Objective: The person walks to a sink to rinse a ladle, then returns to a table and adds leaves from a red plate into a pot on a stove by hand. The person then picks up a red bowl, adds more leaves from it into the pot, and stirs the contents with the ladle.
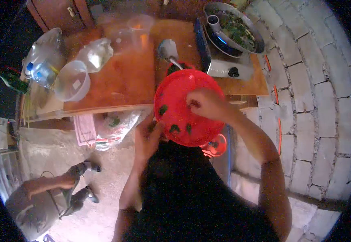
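A red plastic basin [175, 92] is tilted in front of my chest, with a few dark green leaf pieces [163, 109] stuck to its inside. My left hand [149, 131] grips its left rim from the side. Over the basin's inner right part is my right hand [203, 104], with fingers curled together. Whatever those fingers hold, if anything, is hidden. Just behind the basin a metal utensil handle [176, 62] sticks up. At the back right, a wide pan [260, 44] of chopped leafy greens [237, 30] sits on a gas stove [228, 69].
A translucent tub [72, 80], a blue-capped bottle [41, 74] and plastic bags [96, 54] stand on the left of the wooden table [115, 88]. An orange-red container [217, 145] is below the basin. A block wall [304, 97] bounds the right. Another person [38, 205] is at lower left.
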The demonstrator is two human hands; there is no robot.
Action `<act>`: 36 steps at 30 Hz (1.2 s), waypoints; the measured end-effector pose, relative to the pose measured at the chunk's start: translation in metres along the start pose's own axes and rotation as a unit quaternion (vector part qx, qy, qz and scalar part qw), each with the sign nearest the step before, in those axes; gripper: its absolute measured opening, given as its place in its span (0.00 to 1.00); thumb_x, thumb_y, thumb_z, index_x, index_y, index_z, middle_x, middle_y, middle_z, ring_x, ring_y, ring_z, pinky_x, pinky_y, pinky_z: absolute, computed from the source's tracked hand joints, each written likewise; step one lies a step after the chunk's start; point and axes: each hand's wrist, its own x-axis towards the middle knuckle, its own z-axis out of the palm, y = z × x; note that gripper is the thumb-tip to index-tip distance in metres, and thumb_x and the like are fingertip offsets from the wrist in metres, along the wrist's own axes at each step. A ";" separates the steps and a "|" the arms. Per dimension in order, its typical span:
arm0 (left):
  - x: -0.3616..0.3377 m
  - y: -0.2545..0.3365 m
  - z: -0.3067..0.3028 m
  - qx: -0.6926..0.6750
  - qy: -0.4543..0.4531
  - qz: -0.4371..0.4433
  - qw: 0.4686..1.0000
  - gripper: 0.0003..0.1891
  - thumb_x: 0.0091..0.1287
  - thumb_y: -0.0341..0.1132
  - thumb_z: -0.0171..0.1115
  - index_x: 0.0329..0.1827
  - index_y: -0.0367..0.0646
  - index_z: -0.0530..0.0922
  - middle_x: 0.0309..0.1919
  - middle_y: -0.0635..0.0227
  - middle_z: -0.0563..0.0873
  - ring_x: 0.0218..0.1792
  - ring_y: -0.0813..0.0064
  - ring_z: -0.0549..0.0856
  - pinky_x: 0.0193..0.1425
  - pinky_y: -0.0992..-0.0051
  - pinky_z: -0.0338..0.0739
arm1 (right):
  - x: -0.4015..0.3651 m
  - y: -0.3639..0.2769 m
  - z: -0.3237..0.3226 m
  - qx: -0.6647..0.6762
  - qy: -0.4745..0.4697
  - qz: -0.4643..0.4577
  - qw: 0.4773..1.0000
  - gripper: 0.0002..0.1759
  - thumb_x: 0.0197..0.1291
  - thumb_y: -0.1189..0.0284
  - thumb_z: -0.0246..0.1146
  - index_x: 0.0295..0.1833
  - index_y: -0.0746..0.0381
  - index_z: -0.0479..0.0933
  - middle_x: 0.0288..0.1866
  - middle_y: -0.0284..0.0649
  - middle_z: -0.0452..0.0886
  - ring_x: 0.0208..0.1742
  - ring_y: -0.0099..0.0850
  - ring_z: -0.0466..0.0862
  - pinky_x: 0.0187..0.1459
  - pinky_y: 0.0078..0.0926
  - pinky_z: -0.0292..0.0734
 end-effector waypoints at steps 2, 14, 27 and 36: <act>0.001 -0.003 -0.003 0.014 -0.011 -0.002 1.000 0.21 0.67 0.26 0.51 0.65 0.36 0.68 0.29 0.65 0.84 0.26 0.82 0.81 0.28 0.81 0.77 | -0.006 -0.009 -0.017 0.126 -0.049 0.007 0.991 0.09 0.50 0.74 0.62 0.40 0.62 0.76 0.38 0.41 0.77 0.42 0.43 0.79 0.43 0.36 0.76; 0.011 -0.004 -0.013 -0.005 -0.019 -0.054 0.998 0.21 0.67 0.27 0.53 0.65 0.36 0.68 0.29 0.63 0.84 0.24 0.80 0.81 0.25 0.81 0.77 | -0.027 -0.032 0.012 0.053 -0.085 -0.190 0.977 0.11 0.56 0.75 0.60 0.45 0.63 0.76 0.46 0.45 0.72 0.49 0.41 0.77 0.48 0.36 0.75; 0.010 -0.010 -0.003 -0.035 -0.031 -0.022 0.999 0.21 0.67 0.30 0.56 0.64 0.37 0.69 0.28 0.64 0.84 0.22 0.81 0.80 0.25 0.82 0.77 | -0.027 -0.058 0.034 0.028 -0.006 -0.083 0.996 0.09 0.58 0.72 0.58 0.44 0.62 0.75 0.42 0.42 0.77 0.39 0.41 0.81 0.43 0.40 0.76; 0.006 -0.007 0.004 -0.016 0.014 -0.016 1.000 0.20 0.67 0.29 0.56 0.62 0.37 0.71 0.30 0.61 0.85 0.23 0.80 0.82 0.24 0.79 0.78 | 0.003 -0.039 0.026 0.242 0.139 -0.035 0.960 0.05 0.57 0.77 0.60 0.39 0.65 0.76 0.38 0.45 0.77 0.39 0.43 0.80 0.42 0.34 0.75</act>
